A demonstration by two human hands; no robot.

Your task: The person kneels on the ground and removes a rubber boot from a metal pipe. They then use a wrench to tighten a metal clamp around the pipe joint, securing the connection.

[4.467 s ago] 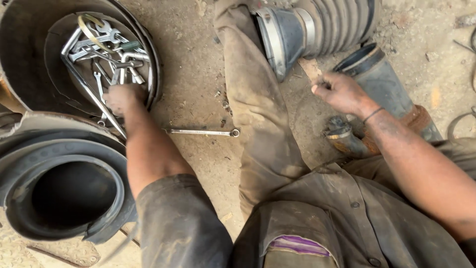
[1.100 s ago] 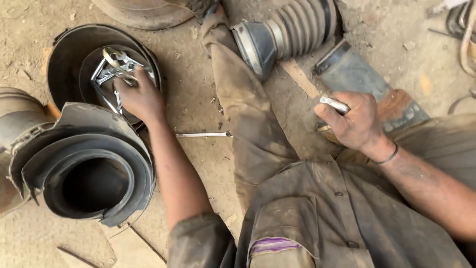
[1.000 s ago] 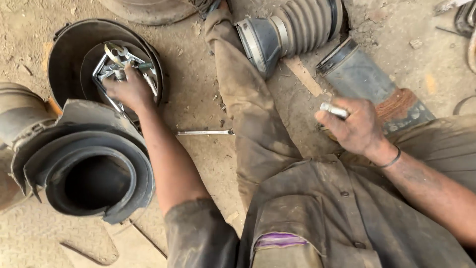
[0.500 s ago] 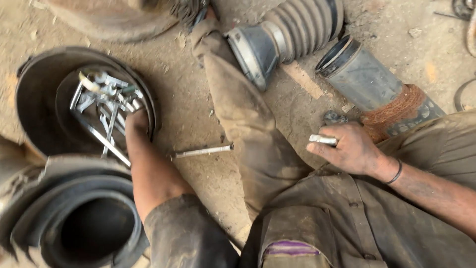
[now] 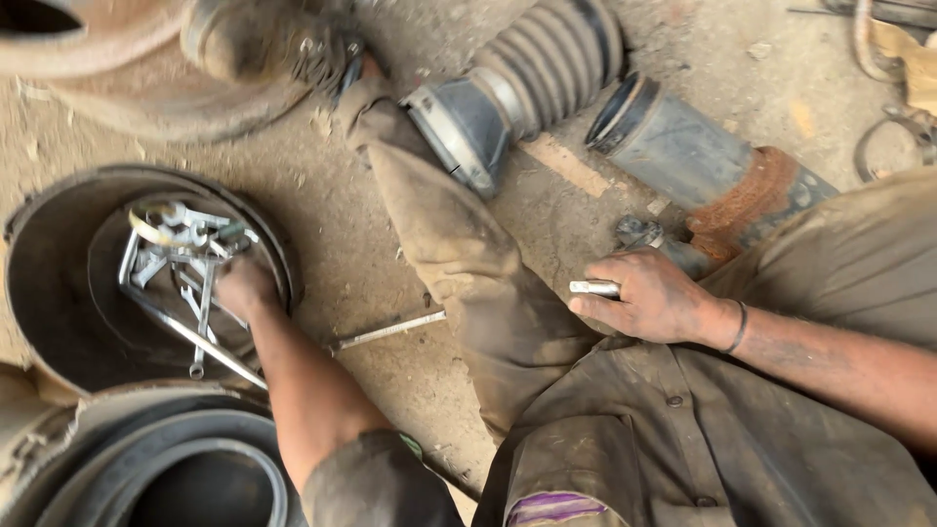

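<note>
My left hand (image 5: pixel 244 285) reaches into a round black pan (image 5: pixel 49 283) on the dirt floor and rests among several metal wrenches (image 5: pixel 176 256) piled in it; whether its fingers are closed on one is hidden. My right hand (image 5: pixel 652 295) rests over my knee and grips a short silver metal tool (image 5: pixel 595 288), whose end sticks out to the left. A thin metal rod (image 5: pixel 386 331) lies on the ground between my left forearm and my dusty trouser leg (image 5: pixel 444 244).
A ribbed black rubber hose (image 5: pixel 527 83) and a grey pipe with a rusty end (image 5: pixel 703 166) lie ahead of my leg. A large black rubber ring (image 5: pixel 176 459) sits at the lower left. A rusty drum (image 5: pixel 146 59) lies at the top left.
My left hand has stayed in the pan among the wrenches. My right hand has lowered toward my knee with the silver tool still in it. The camera view has shifted.
</note>
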